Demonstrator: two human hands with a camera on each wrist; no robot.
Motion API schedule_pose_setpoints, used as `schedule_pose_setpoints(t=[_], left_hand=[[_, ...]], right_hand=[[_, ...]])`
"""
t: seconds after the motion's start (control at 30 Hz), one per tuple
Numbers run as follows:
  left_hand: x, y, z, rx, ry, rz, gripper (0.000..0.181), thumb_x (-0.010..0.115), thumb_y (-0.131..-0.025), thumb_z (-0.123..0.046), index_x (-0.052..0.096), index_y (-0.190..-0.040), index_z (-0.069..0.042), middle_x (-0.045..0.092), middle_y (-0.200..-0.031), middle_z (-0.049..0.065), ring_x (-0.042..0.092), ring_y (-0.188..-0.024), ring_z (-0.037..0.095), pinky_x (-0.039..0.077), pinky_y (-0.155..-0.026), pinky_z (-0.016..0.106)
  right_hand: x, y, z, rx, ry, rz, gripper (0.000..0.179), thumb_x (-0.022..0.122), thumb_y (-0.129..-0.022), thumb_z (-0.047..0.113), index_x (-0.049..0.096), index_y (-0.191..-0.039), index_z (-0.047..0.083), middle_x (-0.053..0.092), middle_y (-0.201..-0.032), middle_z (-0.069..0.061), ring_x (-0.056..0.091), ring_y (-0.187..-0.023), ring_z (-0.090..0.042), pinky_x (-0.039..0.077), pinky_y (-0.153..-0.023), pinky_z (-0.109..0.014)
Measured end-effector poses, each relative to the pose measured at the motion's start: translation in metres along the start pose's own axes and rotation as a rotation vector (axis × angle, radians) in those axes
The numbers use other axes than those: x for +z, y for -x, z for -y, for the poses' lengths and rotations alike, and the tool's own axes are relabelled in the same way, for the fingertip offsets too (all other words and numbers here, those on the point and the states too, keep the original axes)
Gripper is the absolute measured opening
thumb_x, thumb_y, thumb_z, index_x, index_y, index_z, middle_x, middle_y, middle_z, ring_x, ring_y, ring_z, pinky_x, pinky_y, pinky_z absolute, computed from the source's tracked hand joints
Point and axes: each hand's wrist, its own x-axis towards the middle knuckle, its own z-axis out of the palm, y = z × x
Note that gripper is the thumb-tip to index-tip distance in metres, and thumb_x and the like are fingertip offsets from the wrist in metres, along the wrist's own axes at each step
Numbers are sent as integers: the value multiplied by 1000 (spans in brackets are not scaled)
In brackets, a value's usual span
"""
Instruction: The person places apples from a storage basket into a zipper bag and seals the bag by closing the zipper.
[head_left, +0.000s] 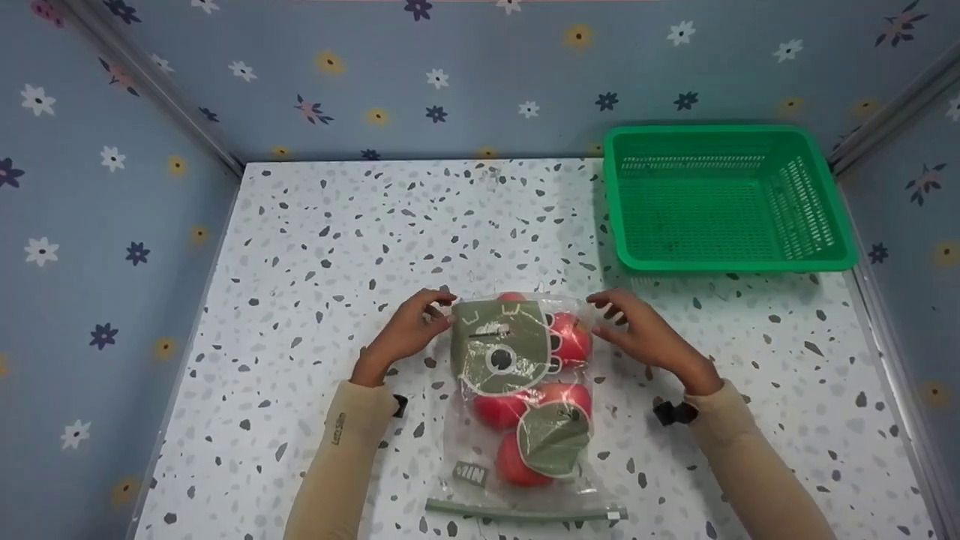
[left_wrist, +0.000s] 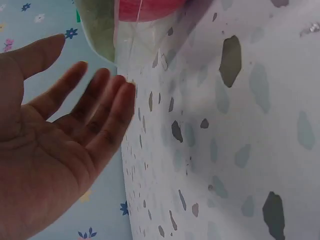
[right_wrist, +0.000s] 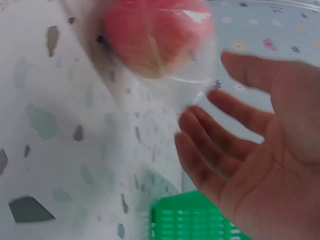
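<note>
A clear zip bag [head_left: 480, 442] with a green cartoon print lies flat on the speckled table, its green slider seal [head_left: 525, 512] toward me. Several red apples [head_left: 571, 339] show through the plastic. My left hand [head_left: 412, 324] is beside the bag's far left corner, fingers relaxed and holding nothing. Across from it, my right hand [head_left: 636, 330] is by the far right corner, likewise loosely bent around nothing. In the right wrist view an apple [right_wrist: 157, 37] inside the plastic sits just beyond the fingertips. The left wrist view shows the bag's edge [left_wrist: 142, 50] near the left fingers.
A green plastic basket [head_left: 697, 217] with slotted walls stands at the table's back right corner; nothing shows inside it. Blue flowered panels [head_left: 480, 82] enclose the table [head_left: 337, 240] at the back and both sides.
</note>
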Motion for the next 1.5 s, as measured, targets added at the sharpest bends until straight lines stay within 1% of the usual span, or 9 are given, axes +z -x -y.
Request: schedule_pose_setpoints(t=[0.13,0.23,0.37,0.53,0.8,0.97,1.1,1.3,1.5], left_hand=[[6,-3,3,-10,-42,27,37,60,-106,-6,58,-141,6,59,-140,27,63,-116,43,52,-101,56],[9,-6,5,-18,-53,9,34,59,-106,-3,60,-138,6,62,-138,27,65,-115,42,52,-102,55],[11,-11,7,-27,-54,-28,19,60,-104,0,65,-122,4,67,-125,25,68,-108,40,56,-94,50],[10,-17,7,-26,-74,-61,4,63,-104,-1,65,-105,2,68,-110,21,68,-99,34,57,-83,41],[6,-25,6,-76,-71,-159,5,63,-104,-3,66,-102,-1,69,-105,17,65,-88,26,50,-74,32],[4,-33,3,-108,-76,-235,6,62,-106,-4,66,-108,0,69,-109,17,68,-87,29,48,-66,28],[1,-42,-2,-142,-100,-290,7,60,-107,-7,66,-110,-4,69,-113,15,70,-91,31,48,-63,31],[-2,-56,-8,-167,-147,-361,9,60,-108,-10,67,-111,-5,69,-112,13,69,-92,29,50,-73,39],[-6,-70,-11,-155,-213,-406,9,61,-107,-11,67,-108,-5,70,-112,12,68,-94,28,52,-80,45]], right_hand=[[13,-11,-4,44,64,-81,42,69,-100,4,57,-139,-6,60,-134,-27,62,-115,-44,54,-96,-59],[18,-17,-7,90,100,-104,30,68,-101,3,63,-129,-6,63,-126,-26,63,-113,-44,54,-95,-59],[21,-23,-8,144,107,-130,13,67,-101,3,68,-112,-4,67,-113,-23,66,-107,-40,56,-92,-56],[24,-27,-7,136,144,-165,6,68,-100,3,69,-105,-1,67,-108,-19,66,-103,-36,56,-89,-52],[25,-39,3,144,285,-229,5,68,-101,4,72,-105,4,65,-107,-13,64,-103,-32,55,-92,-49],[26,-53,12,111,363,-278,9,65,-100,-3,72,-104,2,63,-104,-13,64,-101,-32,56,-90,-46],[26,-67,18,71,423,-328,10,62,-100,-5,71,-101,0,61,-100,-16,62,-96,-34,56,-86,-47],[25,-85,26,27,579,-387,14,58,-102,-5,70,-99,-1,60,-97,-17,62,-90,-37,57,-77,-50],[22,-100,30,-41,753,-367,19,52,-97,-15,68,-99,-5,58,-97,-19,62,-90,-39,58,-72,-51]])
